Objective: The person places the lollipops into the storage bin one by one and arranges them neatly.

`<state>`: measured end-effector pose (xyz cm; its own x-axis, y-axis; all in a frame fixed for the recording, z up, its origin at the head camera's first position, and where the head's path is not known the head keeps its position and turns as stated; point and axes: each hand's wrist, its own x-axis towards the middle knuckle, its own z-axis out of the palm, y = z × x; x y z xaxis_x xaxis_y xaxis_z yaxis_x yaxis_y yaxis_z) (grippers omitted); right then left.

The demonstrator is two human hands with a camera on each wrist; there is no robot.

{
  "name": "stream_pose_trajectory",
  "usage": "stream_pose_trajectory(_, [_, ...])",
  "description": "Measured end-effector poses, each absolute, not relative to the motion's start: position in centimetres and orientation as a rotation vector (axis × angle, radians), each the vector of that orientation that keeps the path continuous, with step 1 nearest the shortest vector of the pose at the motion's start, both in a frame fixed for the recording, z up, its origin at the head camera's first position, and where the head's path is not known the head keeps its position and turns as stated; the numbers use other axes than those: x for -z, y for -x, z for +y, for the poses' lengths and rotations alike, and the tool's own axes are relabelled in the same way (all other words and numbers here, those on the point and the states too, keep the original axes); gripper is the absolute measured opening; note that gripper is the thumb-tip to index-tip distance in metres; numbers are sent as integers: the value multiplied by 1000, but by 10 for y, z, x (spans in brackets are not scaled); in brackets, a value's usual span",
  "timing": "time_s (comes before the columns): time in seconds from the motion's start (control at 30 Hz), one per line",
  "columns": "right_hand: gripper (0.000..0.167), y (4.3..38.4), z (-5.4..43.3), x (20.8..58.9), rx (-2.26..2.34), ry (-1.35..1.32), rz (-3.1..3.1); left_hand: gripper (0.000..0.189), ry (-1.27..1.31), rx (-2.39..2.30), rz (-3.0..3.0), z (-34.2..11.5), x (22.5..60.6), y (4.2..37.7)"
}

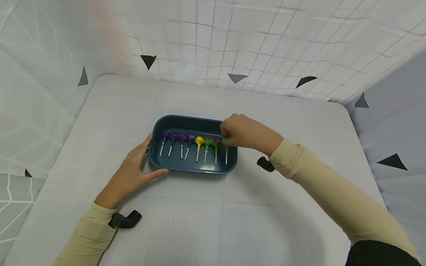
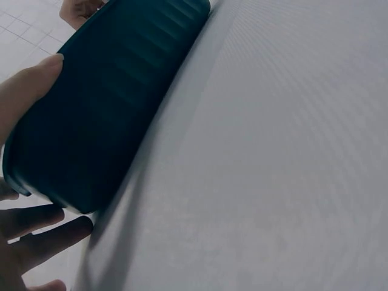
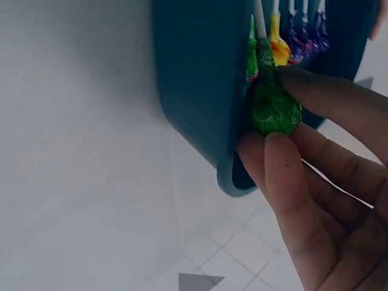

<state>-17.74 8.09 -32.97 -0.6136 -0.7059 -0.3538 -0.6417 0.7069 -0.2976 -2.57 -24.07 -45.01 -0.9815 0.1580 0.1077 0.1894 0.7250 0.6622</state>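
A dark teal tray sits on the table with a row of wrapped lollipops inside. Purple lollipops line its left part, then a yellow lollipop and two green-and-red lollipops. At the tray's right end my right hand pinches a green lollipop by its wrapped head, the white stick pointing toward me. My left hand lies around the tray's left end, fairly straight: the thumb touches the near rim, and the fingers are spread along the end wall.
A white cloth covers the table. Behind it hangs a pale curtain with grid lines and dark triangles. A black wrist strap is on the left forearm, and a black wrist device shows by the right cuff.
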Motion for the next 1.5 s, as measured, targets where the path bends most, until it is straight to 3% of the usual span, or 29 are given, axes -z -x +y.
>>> stream_pose_trajectory(0.8, [20, 175, 52, 353, -358, 1144, 2547, 123, 275, 1107, -2898, -239, 448, 27])
stream_pose_trajectory(1.5, [18, 180, 48, 359, -367, 1126, 2538, 124, 283, 1114, -2884, -241, 448, 27])
